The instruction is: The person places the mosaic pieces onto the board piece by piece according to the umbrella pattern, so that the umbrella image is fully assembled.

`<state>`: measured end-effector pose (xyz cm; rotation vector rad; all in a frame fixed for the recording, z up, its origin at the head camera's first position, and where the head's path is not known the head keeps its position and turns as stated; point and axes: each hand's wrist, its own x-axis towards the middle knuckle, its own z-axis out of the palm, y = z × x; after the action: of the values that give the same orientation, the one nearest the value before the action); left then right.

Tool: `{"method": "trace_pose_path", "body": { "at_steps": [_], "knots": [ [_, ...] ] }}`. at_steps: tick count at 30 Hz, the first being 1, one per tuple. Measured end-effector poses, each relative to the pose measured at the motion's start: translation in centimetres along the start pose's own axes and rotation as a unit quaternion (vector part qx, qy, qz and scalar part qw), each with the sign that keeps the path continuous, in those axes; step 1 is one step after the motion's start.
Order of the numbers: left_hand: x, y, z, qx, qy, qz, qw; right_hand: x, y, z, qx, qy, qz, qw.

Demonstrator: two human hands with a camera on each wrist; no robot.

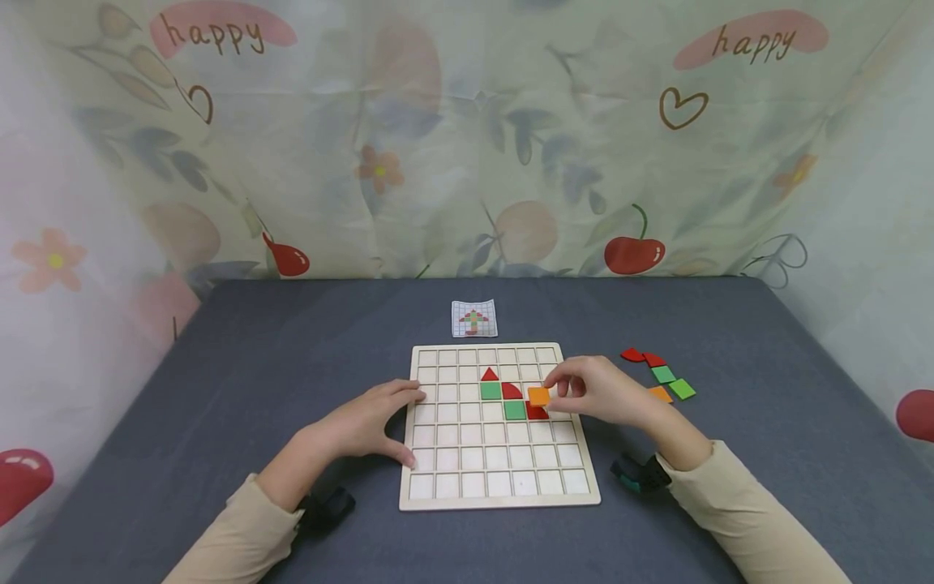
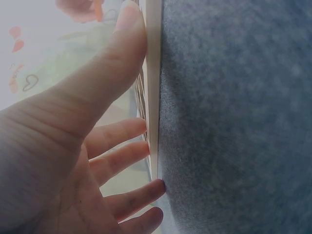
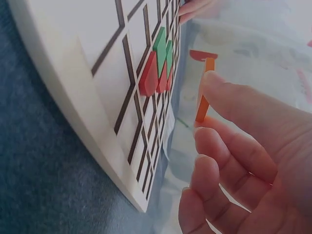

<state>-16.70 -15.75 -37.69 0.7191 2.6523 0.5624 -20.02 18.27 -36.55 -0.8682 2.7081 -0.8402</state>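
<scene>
Between thumb and index finger, my right hand (image 1: 600, 391) pinches an orange square tile (image 1: 538, 397), held over the right part of a wooden grid board (image 1: 473, 484). In the right wrist view the orange tile (image 3: 205, 90) is seen edge-on, above the board's surface. Set in the grid are a red triangle (image 1: 490, 375), a green square (image 1: 490, 391), a red rounded piece (image 1: 511, 391), another green square (image 1: 515, 410) and a red piece (image 1: 536, 411), partly hidden by the held tile. My left hand (image 1: 365, 423) rests along the board's left edge, thumb and fingers spread.
Several loose red, green and orange tiles lie right of the board, among them a green square (image 1: 682, 389); my right wrist partly covers an orange one (image 1: 661, 394). A pattern card (image 1: 474, 319) lies behind the board on the dark cloth (image 1: 328, 332). A printed curtain (image 1: 467, 146) hangs behind.
</scene>
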Motion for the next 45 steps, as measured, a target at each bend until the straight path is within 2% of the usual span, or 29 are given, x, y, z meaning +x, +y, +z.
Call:
{"method": "trace_pose_path", "body": {
  "at_steps": [21,31,45],
  "knots": [
    [0.0,-0.2,0.3,-0.003,0.005,0.006,1.0000,0.5,-1.2,1.0,0.012,0.006,0.000,0.9999],
    [0.2,-0.2,0.2,-0.011,-0.004,0.001,0.9999,0.8,-1.7,1.4,0.012,0.001,0.011,0.9999],
    [0.4,-0.4,0.3,-0.010,-0.006,0.002,0.9999,1.4,-3.0,2.5,-0.016,0.000,0.010,0.9998]
  ]
}}
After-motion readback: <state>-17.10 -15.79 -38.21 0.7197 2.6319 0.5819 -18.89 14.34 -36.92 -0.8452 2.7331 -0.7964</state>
